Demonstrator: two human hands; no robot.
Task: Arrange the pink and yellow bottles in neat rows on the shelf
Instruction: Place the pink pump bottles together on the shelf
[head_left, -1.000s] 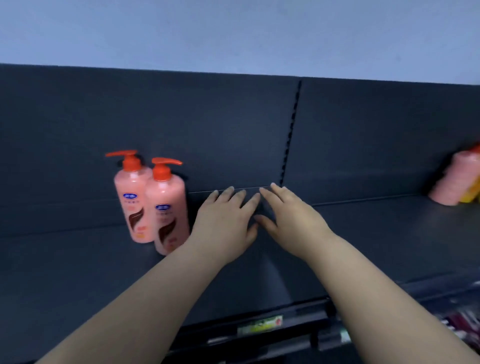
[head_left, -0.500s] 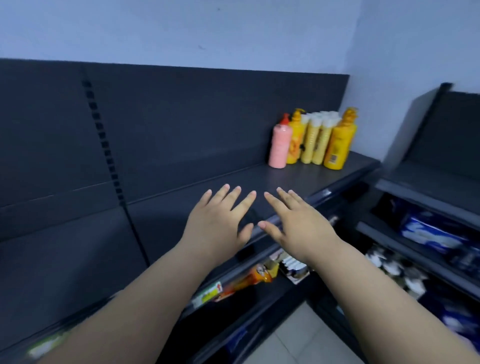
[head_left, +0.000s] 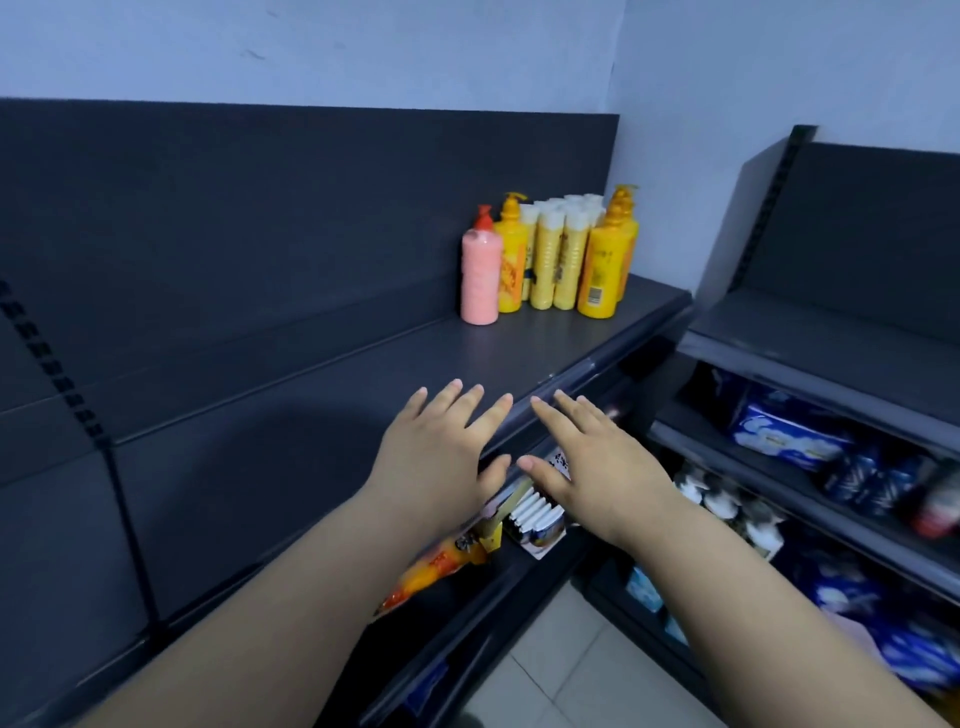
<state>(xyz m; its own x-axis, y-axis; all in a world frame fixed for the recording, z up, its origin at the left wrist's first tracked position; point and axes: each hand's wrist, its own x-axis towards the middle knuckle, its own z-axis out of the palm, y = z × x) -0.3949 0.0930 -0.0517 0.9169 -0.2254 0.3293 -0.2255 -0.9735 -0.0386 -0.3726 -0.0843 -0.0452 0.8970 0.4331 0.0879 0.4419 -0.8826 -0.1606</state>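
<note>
1. Head view: the left hand and right hand hover side by side over the shelf edge, fingers spread flat, holding nothing.
2. The pink bottle stands touching the yellow bottles at the shelf's far right end.

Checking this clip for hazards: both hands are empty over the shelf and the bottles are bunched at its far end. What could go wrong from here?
1. The pink bottle stands packed close beside the yellow white-capped bottles; pulling one out may topple its neighbours.
2. The front yellow bottle stands near the front edge of the shelf; a nudge could drop it.
3. The left hand and right hand are far from the cluster, so a long reach may be clumsy.
</note>
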